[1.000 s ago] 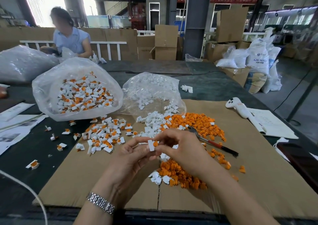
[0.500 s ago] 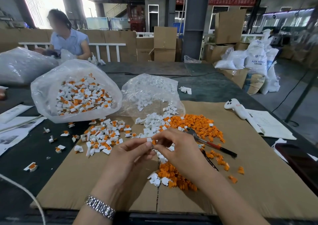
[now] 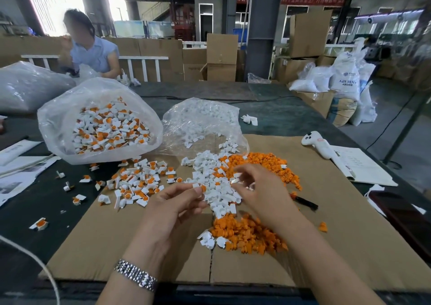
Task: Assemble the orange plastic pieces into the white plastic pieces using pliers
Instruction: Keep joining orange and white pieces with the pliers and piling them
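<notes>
A heap of small white plastic pieces (image 3: 217, 183) lies between the left hand (image 3: 177, 202) and right hand (image 3: 258, 188); loose orange plastic pieces (image 3: 247, 234) lie just below the right hand.

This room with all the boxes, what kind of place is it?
Probably a factory or packing workshop. Stacked cardboard boxes and white resin sacks stand behind, and the work table holds a clear bag of finished orange-and-white pieces, with another worker seated across it.
</notes>
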Tool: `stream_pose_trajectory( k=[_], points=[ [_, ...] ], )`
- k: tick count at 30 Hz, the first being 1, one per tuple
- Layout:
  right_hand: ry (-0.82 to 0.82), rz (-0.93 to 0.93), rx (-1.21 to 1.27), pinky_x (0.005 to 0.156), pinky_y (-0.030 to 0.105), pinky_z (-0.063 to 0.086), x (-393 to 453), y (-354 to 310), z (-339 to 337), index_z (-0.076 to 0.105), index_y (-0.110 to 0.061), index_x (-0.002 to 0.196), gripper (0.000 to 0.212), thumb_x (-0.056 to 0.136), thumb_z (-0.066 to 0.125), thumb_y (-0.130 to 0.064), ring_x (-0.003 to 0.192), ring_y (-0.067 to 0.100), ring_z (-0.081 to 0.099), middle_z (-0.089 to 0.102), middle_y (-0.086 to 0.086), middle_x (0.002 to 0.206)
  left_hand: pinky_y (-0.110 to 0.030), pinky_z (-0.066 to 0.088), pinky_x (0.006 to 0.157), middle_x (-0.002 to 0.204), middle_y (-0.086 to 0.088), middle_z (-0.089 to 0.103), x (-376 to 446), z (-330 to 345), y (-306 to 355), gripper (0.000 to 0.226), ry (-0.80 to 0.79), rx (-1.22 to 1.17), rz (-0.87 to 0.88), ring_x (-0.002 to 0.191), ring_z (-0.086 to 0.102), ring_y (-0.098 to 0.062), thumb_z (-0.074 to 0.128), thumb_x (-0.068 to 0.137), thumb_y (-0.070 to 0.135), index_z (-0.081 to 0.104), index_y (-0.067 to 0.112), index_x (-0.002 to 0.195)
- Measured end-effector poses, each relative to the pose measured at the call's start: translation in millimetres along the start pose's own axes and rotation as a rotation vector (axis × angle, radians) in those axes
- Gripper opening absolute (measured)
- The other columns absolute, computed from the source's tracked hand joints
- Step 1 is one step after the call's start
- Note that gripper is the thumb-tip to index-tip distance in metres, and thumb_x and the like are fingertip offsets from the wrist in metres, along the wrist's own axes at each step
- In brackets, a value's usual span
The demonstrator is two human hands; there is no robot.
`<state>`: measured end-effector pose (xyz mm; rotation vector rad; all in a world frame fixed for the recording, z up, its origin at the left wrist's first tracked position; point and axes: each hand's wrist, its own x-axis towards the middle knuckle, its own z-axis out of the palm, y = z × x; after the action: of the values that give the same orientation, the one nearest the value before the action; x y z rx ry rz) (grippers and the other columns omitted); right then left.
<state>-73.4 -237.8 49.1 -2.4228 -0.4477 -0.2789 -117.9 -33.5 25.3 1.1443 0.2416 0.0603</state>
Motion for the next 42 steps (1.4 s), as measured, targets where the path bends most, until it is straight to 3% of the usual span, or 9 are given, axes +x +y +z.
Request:
stream_pose_trajectory(
  k=[5, 10, 16, 20, 23, 33, 38, 40, 42],
  points=[
    [-0.240, 0.380, -0.552, 0.098, 0.043, 0.047, 13, 48, -12, 0.052, -0.011, 0.125, 0.060, 0.091, 0.060, -0.060, 0.119, 0.030, 0.051, 0.052, 0.012, 0.129, -0.024, 0.059, 0.057, 0.087, -0.022, 0.076, 2, -1, -2, 0.044, 0.035, -0.037, -0.018, 0.069, 0.075, -0.026, 0.089, 0.057, 0.012, 0.075, 0.002, 0.097],
    [-0.293, 0.334, -0.610, 0.084, 0.039, 0.046, 17, 56, -11, 0.052, -0.017, 0.103, 0.036, 0.091, 0.062, -0.049, 0.097, 0.023, 0.052, 0.055, 0.007, 0.108, -0.024, 0.060, 0.059, 0.088, -0.022, 0.076, 2, -1, -3, 0.025, 0.018, -0.018, -0.021, 0.070, 0.075, -0.025, 0.089, 0.057, 0.012, 0.081, 0.009, 0.081],
    [-0.204, 0.338, -0.220, 0.058, 0.033, 0.045, 21, 30, -33, 0.055, -0.016, 0.087, 0.021, 0.099, 0.054, -0.033, 0.067, 0.017, 0.057, 0.060, 0.003, 0.078, -0.025, 0.060, 0.060, 0.091, -0.022, 0.077, 6, 3, 2, 0.028, 0.039, -0.077, -0.038, 0.073, 0.076, -0.024, 0.086, 0.067, 0.008, 0.076, 0.003, 0.094],
    [-0.553, 0.395, 0.287, 0.074, 0.038, 0.060, 16, -14, -48, 0.062, -0.006, 0.101, 0.019, 0.101, 0.056, -0.024, 0.066, 0.019, 0.068, 0.069, 0.007, 0.075, -0.024, 0.060, 0.061, 0.090, -0.019, 0.077, 9, 9, 5, 0.029, 0.045, -0.109, 0.000, 0.075, 0.075, -0.023, 0.081, 0.074, 0.007, 0.074, 0.001, 0.102],
    [-0.728, 0.350, 0.324, 0.082, 0.040, 0.061, 9, -40, -44, 0.060, -0.005, 0.105, 0.024, 0.104, 0.052, -0.028, 0.072, 0.020, 0.069, 0.071, 0.009, 0.082, -0.022, 0.059, 0.059, 0.084, -0.015, 0.076, 10, 13, 7, 0.020, 0.044, -0.101, 0.027, 0.071, 0.074, -0.019, 0.078, 0.080, 0.006, 0.073, 0.003, 0.099],
    [-0.695, 0.249, 0.245, 0.076, 0.032, 0.061, -3, -59, -32, 0.059, -0.008, 0.093, 0.033, 0.106, 0.046, -0.035, 0.064, 0.013, 0.065, 0.069, 0.006, 0.076, -0.023, 0.058, 0.059, 0.079, -0.014, 0.074, 6, 9, 11, 0.004, 0.104, 0.007, 0.098, 0.068, 0.070, -0.020, 0.078, 0.086, 0.005, 0.074, 0.006, 0.089],
    [-0.609, 0.188, 0.085, 0.043, 0.012, 0.040, -9, -58, -26, 0.062, -0.015, 0.080, 0.045, 0.104, 0.043, -0.047, 0.045, 0.004, 0.054, 0.066, -0.003, 0.061, -0.023, 0.058, 0.060, 0.078, -0.014, 0.074, 7, 6, 8, 0.003, 0.105, 0.061, 0.116, 0.068, 0.069, -0.019, 0.077, 0.088, 0.004, 0.075, 0.003, 0.090],
    [-0.577, 0.175, 0.059, 0.046, 0.015, 0.041, -11, -59, -23, 0.062, -0.016, 0.077, 0.047, 0.103, 0.043, -0.051, 0.045, 0.005, 0.053, 0.063, -0.003, 0.058, -0.022, 0.057, 0.059, 0.077, -0.014, 0.074, 7, 5, 7, 0.005, 0.109, 0.068, 0.120, 0.067, 0.069, -0.019, 0.077, 0.087, 0.003, 0.074, 0.001, 0.091],
    [-0.554, 0.171, 0.054, 0.061, 0.031, 0.049, -12, -61, -19, 0.060, -0.015, 0.077, 0.048, 0.103, 0.044, -0.052, 0.055, 0.014, 0.054, 0.061, 0.003, 0.065, -0.022, 0.057, 0.059, 0.077, -0.015, 0.074, 6, 5, 7, 0.007, 0.116, 0.072, 0.123, 0.065, 0.069, -0.018, 0.076, 0.087, 0.003, 0.074, -0.001, 0.093]
  ],
)
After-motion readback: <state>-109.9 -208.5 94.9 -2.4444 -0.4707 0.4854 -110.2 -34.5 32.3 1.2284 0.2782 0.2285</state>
